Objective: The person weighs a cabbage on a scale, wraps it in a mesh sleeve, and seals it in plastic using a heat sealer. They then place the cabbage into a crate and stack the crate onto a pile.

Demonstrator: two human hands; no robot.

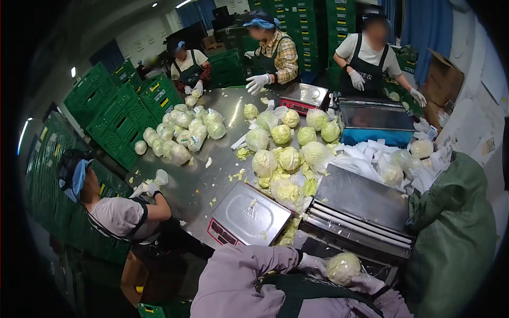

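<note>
My left hand [314,266], in a white glove, grips the left side of a pale cabbage [343,268]. Against its lower right side presses my gloved right hand [368,284]. Shiny clear plastic seems to cover this cabbage. Both hands are closed around it, with some fingertips hidden. Just beyond them is a metal wrapping machine [360,225] with light rollers along its near side. A flat-topped scale [250,214] with a red front stands to the left of the machine.
Loose and net-covered cabbages [289,158] crowd the metal table [233,114]. Bagged cabbages [197,132] are piled farther left. A co-worker [119,204] works at the left; several others stand across the table. A green sack [456,212] bulges at right. Green crates [114,116] are stacked behind.
</note>
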